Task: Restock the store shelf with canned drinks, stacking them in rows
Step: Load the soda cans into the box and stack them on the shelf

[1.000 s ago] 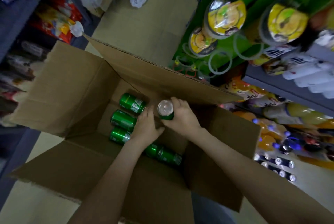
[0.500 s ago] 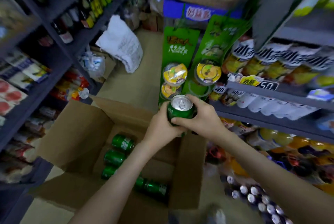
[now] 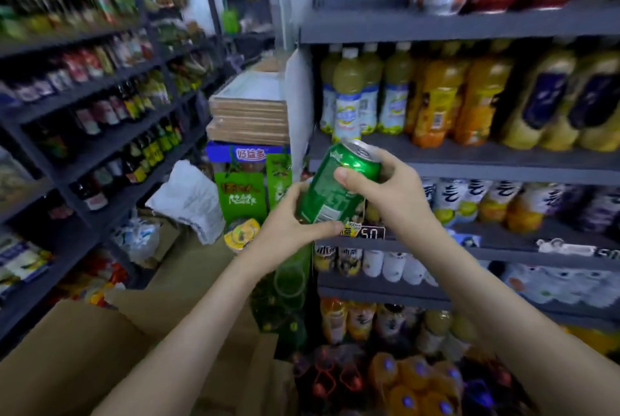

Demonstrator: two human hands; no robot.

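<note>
The green can [image 3: 335,187] is held in mid-air, tilted with its silver top toward the far right. It sits just in front of the grey shelf [image 3: 469,157] on the right, where yellow and orange drink bottles [image 3: 436,103] stand. The left hand [image 3: 288,231] curls round the can's lower end and the right hand [image 3: 392,194] grips its upper part, thumb across the side. An open cardboard box [image 3: 84,365] lies near, at lower left.
</note>
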